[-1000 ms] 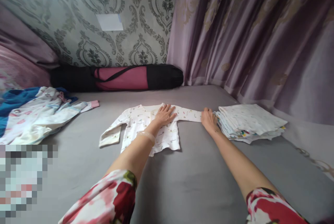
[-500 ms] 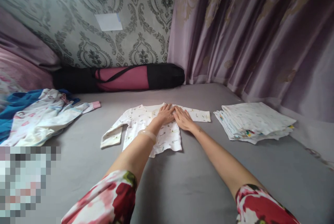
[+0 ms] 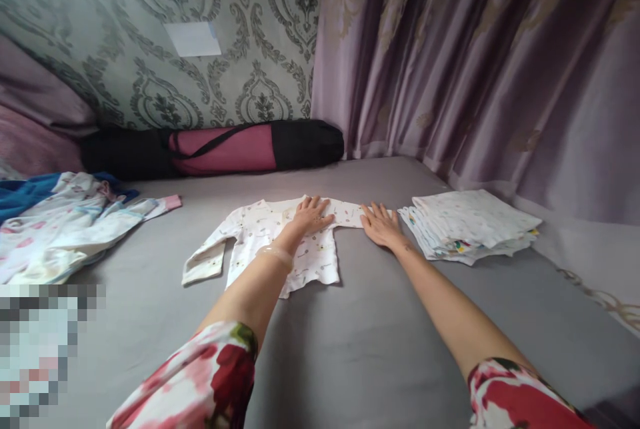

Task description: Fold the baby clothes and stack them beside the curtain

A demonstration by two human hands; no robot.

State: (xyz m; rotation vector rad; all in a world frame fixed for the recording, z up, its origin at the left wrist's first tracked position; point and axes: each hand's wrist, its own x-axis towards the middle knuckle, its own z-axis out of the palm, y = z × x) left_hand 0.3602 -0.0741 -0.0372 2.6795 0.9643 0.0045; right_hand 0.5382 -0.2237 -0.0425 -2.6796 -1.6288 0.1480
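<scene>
A small white long-sleeved baby shirt (image 3: 320, 262) with a tiny print lies spread on the grey sheet. My left hand (image 3: 311, 216) rests flat on its upper part near the right shoulder, fingers spread. Toward the cuff of the right-hand sleeve, my right hand (image 3: 381, 224) lies flat on the cloth with its fingers apart. The left-hand sleeve bends down toward me. My left forearm hides part of the shirt's front.
Right of the shirt sits a stack of folded white clothes (image 3: 475, 222). A loose heap of baby clothes (image 3: 65, 229) lies at the left. Against the wall rests a black and maroon long bag (image 3: 225, 149). Purple curtains (image 3: 400, 49) hang at the right.
My right hand has slid rightward along the sleeve from the shoulder to near the cuff. My left hand stays on the shirt. The view has shifted slightly to the right.
</scene>
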